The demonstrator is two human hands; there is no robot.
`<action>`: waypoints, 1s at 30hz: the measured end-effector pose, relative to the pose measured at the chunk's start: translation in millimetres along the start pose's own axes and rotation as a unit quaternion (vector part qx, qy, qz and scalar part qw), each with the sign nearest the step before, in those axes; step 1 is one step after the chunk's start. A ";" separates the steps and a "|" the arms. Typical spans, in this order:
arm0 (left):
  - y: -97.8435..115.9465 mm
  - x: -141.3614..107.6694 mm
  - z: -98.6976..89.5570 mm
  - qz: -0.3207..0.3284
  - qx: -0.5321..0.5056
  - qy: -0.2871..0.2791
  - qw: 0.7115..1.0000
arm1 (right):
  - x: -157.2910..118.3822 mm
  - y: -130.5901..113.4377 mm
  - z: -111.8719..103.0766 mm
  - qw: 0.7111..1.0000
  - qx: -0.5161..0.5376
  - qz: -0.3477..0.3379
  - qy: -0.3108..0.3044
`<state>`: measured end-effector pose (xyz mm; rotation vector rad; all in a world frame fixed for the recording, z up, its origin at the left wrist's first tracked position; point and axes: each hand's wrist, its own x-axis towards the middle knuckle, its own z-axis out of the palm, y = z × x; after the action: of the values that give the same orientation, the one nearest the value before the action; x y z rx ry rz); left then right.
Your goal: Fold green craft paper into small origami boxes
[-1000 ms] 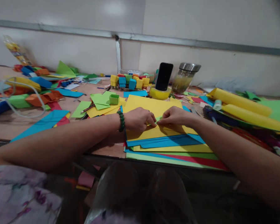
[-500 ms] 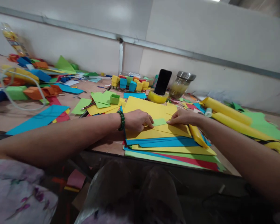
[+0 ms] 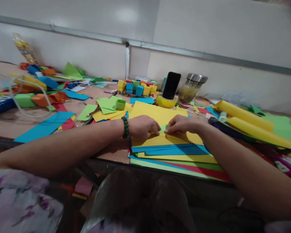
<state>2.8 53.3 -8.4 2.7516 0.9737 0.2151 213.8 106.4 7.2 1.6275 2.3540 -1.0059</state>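
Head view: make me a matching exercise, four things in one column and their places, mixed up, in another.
1. small green paper
2. phone
3. bead bracelet
4. lidded jar

A. worn on the left arm
B. just right of the phone
C. propped on a yellow base
D. between left hand and right hand

Pairs: 1-D, 2-C, 3-A, 4-B

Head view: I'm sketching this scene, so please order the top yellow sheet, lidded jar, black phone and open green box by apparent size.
1. Top yellow sheet, partly covered
2. Lidded jar
3. Black phone
4. Open green box
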 end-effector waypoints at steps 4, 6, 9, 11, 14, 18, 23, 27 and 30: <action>-7.4 -0.9 -3.9 0.005 -0.013 -0.014 1.000 | -1.5 7.7 -7.7 1.000 -0.002 0.028 -0.015; -10.8 -1.2 -5.9 0.007 -0.012 -0.023 1.000 | -4.4 14.2 -11.1 0.999 -0.004 0.048 0.001; -12.3 -2.5 -10.0 -0.007 -0.019 -0.061 0.998 | -8.0 27.3 -16.9 0.998 0.004 0.062 0.019; -12.2 -4.0 -12.8 -0.017 -0.030 -0.082 0.996 | -9.4 37.4 -22.4 0.998 0.002 0.063 0.011; -12.3 -6.6 -16.3 -0.022 -0.058 -0.104 0.993 | -12.3 50.4 -31.7 0.996 -0.024 0.080 0.026; -11.5 -9.4 -20.4 -0.020 -0.072 -0.126 0.989 | -16.3 47.0 -31.5 0.988 -0.067 0.020 0.136; -10.4 -8.1 -19.5 -0.005 -0.063 -0.098 0.993 | -7.7 20.0 -5.2 0.970 -0.070 -0.155 0.175; -16.8 -0.4 -6.4 -0.047 -0.153 0.031 0.987 | 0.4 18.6 5.3 0.953 -0.097 -0.202 0.205; -20.3 5.3 2.3 -0.089 -0.170 0.065 0.979 | 0.4 21.9 5.7 0.929 -0.126 -0.241 0.251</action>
<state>-4.9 71.7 -15.3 2.3508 1.0940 0.4883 231.0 107.9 -7.4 1.3541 3.1636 -0.3093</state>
